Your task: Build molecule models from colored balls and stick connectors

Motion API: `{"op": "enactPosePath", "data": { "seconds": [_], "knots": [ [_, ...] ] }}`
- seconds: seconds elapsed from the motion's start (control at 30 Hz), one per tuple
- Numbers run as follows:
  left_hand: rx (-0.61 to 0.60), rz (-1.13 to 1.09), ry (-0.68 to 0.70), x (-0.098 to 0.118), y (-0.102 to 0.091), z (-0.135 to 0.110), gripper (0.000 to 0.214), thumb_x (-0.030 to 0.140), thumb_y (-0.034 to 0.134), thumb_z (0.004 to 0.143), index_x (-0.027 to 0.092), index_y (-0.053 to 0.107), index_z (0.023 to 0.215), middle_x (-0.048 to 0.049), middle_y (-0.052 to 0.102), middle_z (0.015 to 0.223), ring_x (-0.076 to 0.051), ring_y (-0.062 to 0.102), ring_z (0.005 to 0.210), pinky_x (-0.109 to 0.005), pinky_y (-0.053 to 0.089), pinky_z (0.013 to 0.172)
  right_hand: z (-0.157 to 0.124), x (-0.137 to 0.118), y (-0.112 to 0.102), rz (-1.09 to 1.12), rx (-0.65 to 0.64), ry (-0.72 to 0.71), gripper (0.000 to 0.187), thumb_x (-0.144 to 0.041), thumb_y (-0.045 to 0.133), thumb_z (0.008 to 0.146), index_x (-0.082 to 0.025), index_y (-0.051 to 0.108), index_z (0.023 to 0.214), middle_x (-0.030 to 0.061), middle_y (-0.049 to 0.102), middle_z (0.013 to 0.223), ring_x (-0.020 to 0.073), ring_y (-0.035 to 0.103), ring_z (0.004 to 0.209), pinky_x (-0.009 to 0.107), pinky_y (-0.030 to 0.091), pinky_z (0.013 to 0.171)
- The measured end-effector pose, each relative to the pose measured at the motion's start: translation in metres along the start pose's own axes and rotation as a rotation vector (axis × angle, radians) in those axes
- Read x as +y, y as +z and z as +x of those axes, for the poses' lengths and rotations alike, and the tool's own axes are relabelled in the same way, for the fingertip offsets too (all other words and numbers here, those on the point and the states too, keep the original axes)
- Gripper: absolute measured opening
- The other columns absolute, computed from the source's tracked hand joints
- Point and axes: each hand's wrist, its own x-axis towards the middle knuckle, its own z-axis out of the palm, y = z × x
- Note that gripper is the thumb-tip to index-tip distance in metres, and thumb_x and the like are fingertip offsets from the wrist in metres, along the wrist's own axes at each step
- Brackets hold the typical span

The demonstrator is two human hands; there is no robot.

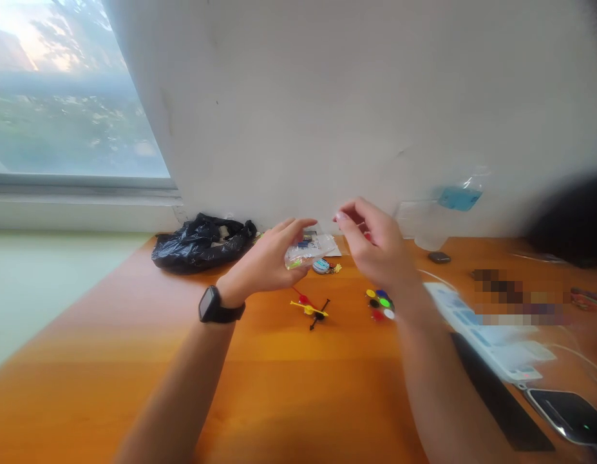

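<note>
Our left hand (269,261) holds the clear bag (316,250) above the table (259,393); our right hand (374,241) curls near it, and we can't tell if it pinches anything. We should hold the bag softly and steady.

Wooden table (279,399), orange-brown and glossy. Far left edge: a crumpled black plastic bag (201,245). Centre: a yellow arrow (308,310) crossing a black arrow (319,316), with a red piece (303,299) just behind. Right of these, a cluster of coloured discs (379,303): yellow, blue, black, green, red and white. Farther right: a small dark case (439,257), a white power strip (482,338), a flat black strip (501,393) and a dark-screened device (568,412).
</note>
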Motion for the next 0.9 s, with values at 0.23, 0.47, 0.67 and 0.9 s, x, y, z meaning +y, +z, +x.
{"op": "enactPosePath", "data": {
  "seconds": [0.23,0.47,0.67,0.9],
  "knots": [
    [-0.003,0.005,-0.034,-0.013,0.001,-0.002,0.064,0.028,0.068,0.087,0.025,0.049,0.147,-0.0080,0.062,0.110,-0.024,0.061,0.100,-0.040,0.051,0.093,-0.003,0.057,0.004,-0.273,-0.624,0.232,0.009,-0.024,0.068,0.087,-0.022,0.064,0.079,0.0027,0.067,0.075,0.0159,0.053,0.060,0.029,0.031,0.054],
    [-0.031,0.004,-0.040,-0.021,0.007,-0.003,0.068,0.024,0.068,0.084,0.026,0.048,0.149,-0.0070,0.061,0.108,-0.023,0.061,0.095,-0.039,0.051,0.090,-0.019,0.099,0.083,-0.166,-0.963,0.224,0.006,-0.022,0.067,0.081,-0.021,0.062,0.077,0.0026,0.070,0.081,0.0173,0.060,0.070,0.027,0.036,0.058],
    [-0.047,-0.004,-0.037,-0.022,0.009,-0.003,0.068,0.025,0.068,0.085,0.025,0.047,0.149,-0.0073,0.062,0.108,-0.024,0.061,0.097,-0.039,0.051,0.091,-0.046,0.126,0.136,-0.058,-0.854,0.261,0.011,-0.016,0.068,0.076,-0.019,0.058,0.075,0.0027,0.067,0.077,0.0172,0.059,0.069,0.025,0.039,0.060],
    [-0.063,-0.036,-0.068,-0.052,0.029,-0.005,0.060,0.030,0.068,0.087,0.023,0.053,0.145,-0.0092,0.064,0.110,-0.025,0.062,0.101,-0.041,0.051,0.093,-0.028,0.142,0.119,0.040,-0.677,0.293,0.013,-0.021,0.058,0.087,-0.018,0.067,0.079,-0.0006,0.063,0.064,0.0149,0.061,0.059,0.024,0.043,0.058]
  ]
}}
